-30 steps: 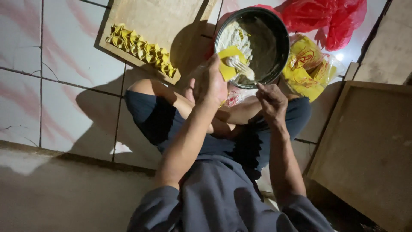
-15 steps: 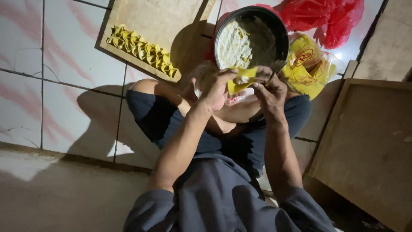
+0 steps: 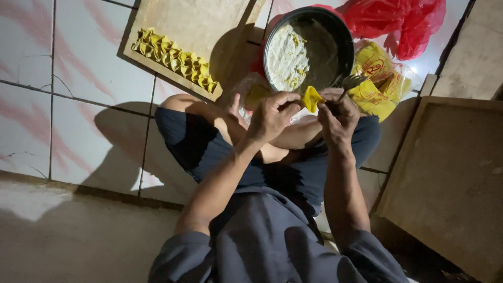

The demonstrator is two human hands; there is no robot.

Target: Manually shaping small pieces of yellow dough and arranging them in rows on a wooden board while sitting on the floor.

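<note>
My left hand (image 3: 272, 115) and my right hand (image 3: 338, 116) meet above my crossed legs, both pinching a small yellow dumpling wrapper (image 3: 312, 98) folded between the fingertips. My right hand also holds a metal fork (image 3: 352, 82) whose tines stick out towards the bowl. Just beyond the hands stands a dark round bowl (image 3: 335, 31) with pale white filling (image 3: 287, 55) smeared on its left side. A row of several folded yellow dumplings (image 3: 175, 57) lies along the near edge of a wooden board (image 3: 209, 23) at the upper left.
A yellow plastic packet (image 3: 378, 84) lies right of the bowl, with a red plastic bag (image 3: 398, 21) behind it. A wooden tray (image 3: 450, 178) rests on the floor at the right. White tiled floor (image 3: 68, 94) spreads to the left.
The hands have drawn back from the bowl towards my lap, and the flat wrapper has been folded up between the fingertips. The fork has left the bowl.
</note>
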